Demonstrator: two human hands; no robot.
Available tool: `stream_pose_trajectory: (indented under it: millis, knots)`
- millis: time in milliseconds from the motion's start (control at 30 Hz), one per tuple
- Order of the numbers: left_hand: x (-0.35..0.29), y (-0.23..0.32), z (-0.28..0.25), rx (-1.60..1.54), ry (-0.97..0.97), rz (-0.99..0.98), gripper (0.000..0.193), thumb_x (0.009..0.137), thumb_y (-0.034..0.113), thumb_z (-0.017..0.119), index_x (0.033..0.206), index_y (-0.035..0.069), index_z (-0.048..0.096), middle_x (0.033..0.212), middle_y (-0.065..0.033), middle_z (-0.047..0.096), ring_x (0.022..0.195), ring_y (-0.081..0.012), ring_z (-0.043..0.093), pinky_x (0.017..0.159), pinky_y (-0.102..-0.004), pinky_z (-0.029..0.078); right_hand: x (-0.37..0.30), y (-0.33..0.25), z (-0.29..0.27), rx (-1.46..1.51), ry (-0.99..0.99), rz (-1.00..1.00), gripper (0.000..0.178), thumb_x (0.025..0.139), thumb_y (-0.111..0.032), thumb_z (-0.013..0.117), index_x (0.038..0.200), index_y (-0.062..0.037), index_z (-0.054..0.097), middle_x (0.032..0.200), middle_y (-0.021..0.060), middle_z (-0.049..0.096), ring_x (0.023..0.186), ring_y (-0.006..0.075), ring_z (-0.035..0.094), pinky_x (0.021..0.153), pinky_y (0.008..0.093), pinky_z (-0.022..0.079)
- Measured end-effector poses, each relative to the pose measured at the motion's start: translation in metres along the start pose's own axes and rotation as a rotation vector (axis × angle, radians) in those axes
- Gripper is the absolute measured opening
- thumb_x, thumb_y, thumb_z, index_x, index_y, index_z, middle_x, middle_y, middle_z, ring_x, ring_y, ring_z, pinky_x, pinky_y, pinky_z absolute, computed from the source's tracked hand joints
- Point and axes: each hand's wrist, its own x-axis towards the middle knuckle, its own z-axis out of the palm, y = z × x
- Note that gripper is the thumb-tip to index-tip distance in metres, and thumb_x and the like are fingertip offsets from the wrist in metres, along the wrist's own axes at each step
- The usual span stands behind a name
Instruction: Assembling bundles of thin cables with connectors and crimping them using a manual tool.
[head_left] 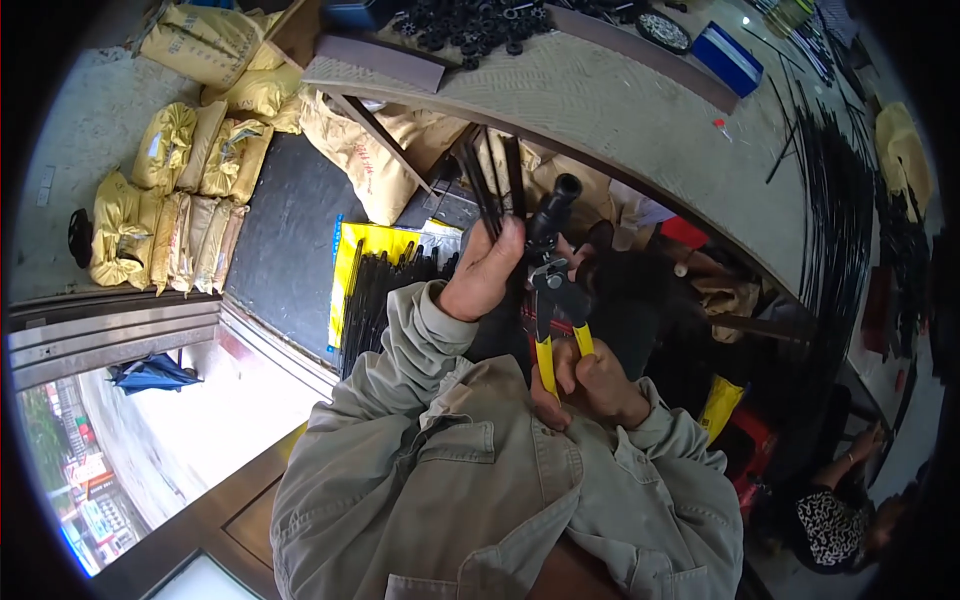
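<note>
My left hand [485, 272] is closed around a bundle of thin black rods [484, 185], whose ends point away from me and fan apart. My right hand [592, 382] grips the yellow handles of a pair of pliers [552, 300] with a dark metal head. Just beyond the plier head is a black part with a rounded knob end [556, 205], close beside my left thumb. Whether the jaws bite on it, I cannot tell. More black rods [385, 290] lie bundled on a yellow sack [360, 245] left of my left hand.
Ahead runs a workbench [620, 110] bearing black ring-shaped parts [470, 25], a blue box [727, 58] and long black rods [840, 200]. Stuffed sacks [165, 145] stand at the far left, near a doorway with a blue umbrella [155, 373]. Another person [835, 525] is at the lower right.
</note>
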Motion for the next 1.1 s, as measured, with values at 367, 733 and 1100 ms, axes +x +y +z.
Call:
stream_pose_trajectory:
  millis: [367, 733, 1100]
  knots:
    - [-0.018, -0.007, -0.001, -0.103, 0.157, 0.086, 0.055, 0.093, 0.049, 0.032, 0.102, -0.001, 0.052, 0.078, -0.0064, 0.058, 0.065, -0.0112, 0.051, 0.059, -0.0237, 0.041, 0.004, -0.101, 0.010, -1.045, 0.264, 0.197, 0.017, 0.085, -0.012, 0.055, 0.088, -0.0024, 0.042, 0.072, 0.0099, 0.057, 0.058, 0.0137, 0.059, 0.052, 0.0267, 0.045]
    - [-0.021, 0.001, 0.008, -0.014, 0.125, 0.120, 0.051, 0.094, 0.046, 0.031, 0.103, -0.001, 0.051, 0.078, -0.0066, 0.055, 0.066, -0.0117, 0.049, 0.061, -0.0240, 0.040, 0.009, -0.125, 0.022, -1.445, 0.165, 0.266, 0.015, 0.086, -0.009, 0.053, 0.094, -0.0005, 0.043, 0.073, 0.0131, 0.057, 0.056, 0.0200, 0.060, 0.050, 0.0297, 0.044]
    - [0.001, -0.012, 0.009, -0.127, 0.491, 0.126, 0.049, 0.096, 0.037, 0.025, 0.101, -0.003, 0.054, 0.086, -0.0126, 0.060, 0.070, -0.0166, 0.055, 0.066, -0.0276, 0.043, 0.027, -0.119, -0.058, -1.816, 0.598, -0.597, 0.017, 0.076, -0.014, 0.066, 0.086, -0.0026, 0.058, 0.079, 0.0106, 0.060, 0.070, 0.0243, 0.060, 0.064, 0.0326, 0.047]
